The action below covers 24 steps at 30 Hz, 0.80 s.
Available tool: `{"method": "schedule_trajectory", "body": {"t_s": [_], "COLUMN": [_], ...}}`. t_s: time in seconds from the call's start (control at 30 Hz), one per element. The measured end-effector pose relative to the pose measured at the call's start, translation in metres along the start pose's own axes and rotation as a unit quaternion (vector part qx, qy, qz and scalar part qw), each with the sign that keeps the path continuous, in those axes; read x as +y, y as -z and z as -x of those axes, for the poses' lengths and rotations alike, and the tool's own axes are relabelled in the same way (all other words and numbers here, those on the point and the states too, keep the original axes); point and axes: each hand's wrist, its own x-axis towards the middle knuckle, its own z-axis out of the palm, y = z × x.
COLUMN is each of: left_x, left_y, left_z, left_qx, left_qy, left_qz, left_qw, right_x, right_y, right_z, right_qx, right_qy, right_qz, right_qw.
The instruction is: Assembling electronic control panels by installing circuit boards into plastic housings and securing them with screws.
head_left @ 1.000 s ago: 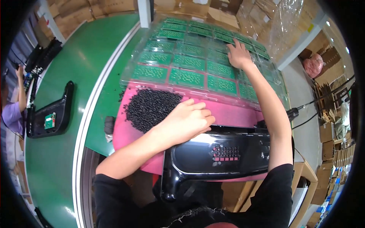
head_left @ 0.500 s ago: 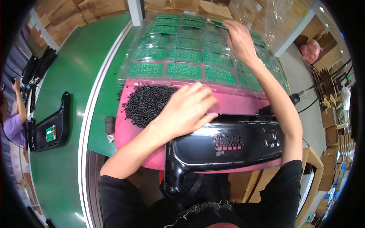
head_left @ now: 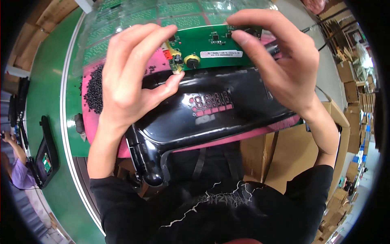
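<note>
A green circuit board (head_left: 207,44) with a white label, a yellow-ringed coil and small chips is held up above the black plastic housing (head_left: 170,122). My left hand (head_left: 128,73) grips the board's left end, fingertips on the upper edge and thumb near the lower corner. My right hand (head_left: 288,61) pinches its right part between thumb and fingers; that end is partly hidden behind the hand. Display cutouts show in the housing, which lies across the pink mat (head_left: 95,136) and overhangs its near edge.
Clear plastic trays of green boards (head_left: 150,16) lie beyond the mat. A heap of small black parts (head_left: 94,91) sits on its left. Further left, another black housing (head_left: 46,154) rests on the green table near another person (head_left: 20,175). Cardboard boxes (head_left: 292,154) stand at right.
My right hand has come back from the trays with a circuit board. My left hand has risen from the housing and now holds the board's left end. The view has shifted.
</note>
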Motion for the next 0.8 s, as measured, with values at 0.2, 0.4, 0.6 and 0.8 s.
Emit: {"method": "schedule_trajectory", "body": {"t_s": [0.2,0.4,0.6,0.8], "left_x": [0.004,0.005,0.009,0.015], "left_y": [0.005,0.001,0.004,-0.002], "left_z": [0.006,0.003,0.006,0.019], "left_qx": [-0.051,-0.056,-0.171,-0.296], "left_qy": [-0.050,-0.028,0.043,0.109], "left_qz": [0.019,0.096,0.171,0.184], "left_qw": [0.997,0.993,0.969,0.931], "right_x": [0.001,-0.007,0.022,0.040], "right_y": [0.012,0.025,0.014,-0.018], "right_z": [0.043,0.053,0.068,0.094], "right_qx": [-0.005,-0.121,-0.110,-0.149], "right_qy": [-0.112,-0.128,-0.039,-0.067], "right_qz": [-0.077,-0.041,-0.030,-0.108], "right_qw": [0.991,0.984,0.993,0.981]}}
